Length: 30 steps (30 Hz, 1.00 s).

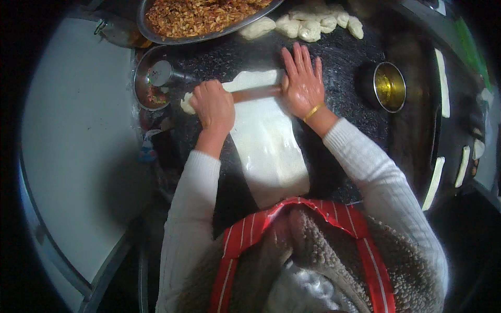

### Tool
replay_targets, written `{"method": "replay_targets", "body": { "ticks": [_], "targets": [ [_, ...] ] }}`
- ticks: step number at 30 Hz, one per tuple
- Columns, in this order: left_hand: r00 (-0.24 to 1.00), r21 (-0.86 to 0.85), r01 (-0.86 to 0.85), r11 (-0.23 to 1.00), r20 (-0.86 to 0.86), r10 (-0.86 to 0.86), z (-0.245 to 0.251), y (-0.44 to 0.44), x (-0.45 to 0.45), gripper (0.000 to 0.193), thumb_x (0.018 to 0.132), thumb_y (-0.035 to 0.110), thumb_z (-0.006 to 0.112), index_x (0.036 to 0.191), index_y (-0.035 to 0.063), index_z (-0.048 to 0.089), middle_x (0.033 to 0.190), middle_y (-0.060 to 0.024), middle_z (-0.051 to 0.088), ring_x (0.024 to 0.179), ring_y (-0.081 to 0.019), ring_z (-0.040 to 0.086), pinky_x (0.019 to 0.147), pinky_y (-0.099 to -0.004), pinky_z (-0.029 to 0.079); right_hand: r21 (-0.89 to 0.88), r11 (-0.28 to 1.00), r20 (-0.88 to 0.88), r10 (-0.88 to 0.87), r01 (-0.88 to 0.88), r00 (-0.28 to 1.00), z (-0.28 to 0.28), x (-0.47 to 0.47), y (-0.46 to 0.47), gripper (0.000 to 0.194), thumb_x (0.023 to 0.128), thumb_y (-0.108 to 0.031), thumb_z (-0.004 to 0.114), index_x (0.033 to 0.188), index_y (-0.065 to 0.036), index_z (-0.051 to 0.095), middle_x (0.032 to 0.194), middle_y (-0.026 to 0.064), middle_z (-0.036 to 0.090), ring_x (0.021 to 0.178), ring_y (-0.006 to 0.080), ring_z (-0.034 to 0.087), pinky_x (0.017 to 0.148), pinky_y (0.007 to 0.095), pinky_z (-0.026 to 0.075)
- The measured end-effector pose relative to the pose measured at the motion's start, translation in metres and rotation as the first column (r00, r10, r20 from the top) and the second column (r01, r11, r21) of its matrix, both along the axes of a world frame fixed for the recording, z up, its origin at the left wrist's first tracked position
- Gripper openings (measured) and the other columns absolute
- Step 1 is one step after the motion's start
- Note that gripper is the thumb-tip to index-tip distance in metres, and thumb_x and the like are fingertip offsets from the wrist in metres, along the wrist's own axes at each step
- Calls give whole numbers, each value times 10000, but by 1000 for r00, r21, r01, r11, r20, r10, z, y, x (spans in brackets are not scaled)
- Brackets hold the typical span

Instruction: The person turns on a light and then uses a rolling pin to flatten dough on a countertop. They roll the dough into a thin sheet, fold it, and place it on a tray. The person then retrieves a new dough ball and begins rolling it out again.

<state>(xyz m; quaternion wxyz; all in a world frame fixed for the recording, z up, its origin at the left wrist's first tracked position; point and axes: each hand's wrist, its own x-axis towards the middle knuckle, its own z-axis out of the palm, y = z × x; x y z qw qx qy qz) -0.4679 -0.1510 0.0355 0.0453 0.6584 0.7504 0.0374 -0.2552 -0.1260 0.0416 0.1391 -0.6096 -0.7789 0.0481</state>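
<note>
A long sheet of white dough (pixel 270 144) lies on the dark speckled worktop, reaching from near my apron to beyond the rolling pin. The wooden rolling pin (pixel 256 94) lies across its far part and looks blurred. My left hand (pixel 214 103) is closed over the pin's left end. My right hand (pixel 304 84) lies flat over the pin's right end, fingers extended and spread, with a yellow bracelet at the wrist. A small lump of dough (pixel 188 103) sits just left of my left hand.
A large metal basin of brown chopped filling (pixel 207 17) stands at the far left, with several dough pieces (pixel 309 29) beside it. A metal bowl (pixel 137 82) holding a round metal container is at left. A bowl of yellow oil (pixel 389 87) stands right; pale strips (pixel 442 84) lie farther right.
</note>
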Motion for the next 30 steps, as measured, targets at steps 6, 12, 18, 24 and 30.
{"method": "replay_targets", "body": {
  "ticks": [6,12,18,24,30],
  "targets": [
    [997,270,56,961,43,-70,-19,16,-12,185,898,162,560,1055,66,547,1069,-148,595,1061,-342,525,883,-507,364,180,984,-92,14,3,996,-28,4,22,683,871,-189,552,1510,-99,328,1585,179,286,1484,344,239,1175,601,168],
    [996,230,37,973,-84,-18,-8,46,-15,133,903,150,547,1011,79,579,1060,-142,605,1079,-344,527,921,-503,360,321,947,-56,12,6,998,-4,-5,56,466,889,-168,562,1351,-124,522,1324,149,580,1306,331,482,1065,542,372],
    [978,278,40,960,184,-94,1,5,-15,232,906,160,594,1131,106,605,1224,-84,577,1208,-315,480,1005,-486,342,130,990,-349,98,-55,932,-1,15,25,240,817,-129,642,1055,-95,656,994,113,655,1013,344,607,836,426,526],
    [992,386,89,918,46,-115,-4,-8,-9,347,892,134,673,1226,128,579,1356,-82,492,1269,-325,445,1022,-490,351,-104,989,-233,76,-102,970,-31,-7,17,299,817,-159,653,1114,-128,673,1125,109,637,1044,314,614,860,453,535],
    [979,-26,-169,985,113,171,12,-1,-9,301,854,193,741,1106,87,616,1206,-157,606,1199,-339,531,968,-507,421,-463,886,-95,-44,-5,995,-14,-26,35,228,894,-223,567,1051,-134,706,1118,149,693,1058,334,658,878,457,533]
  ]
}}
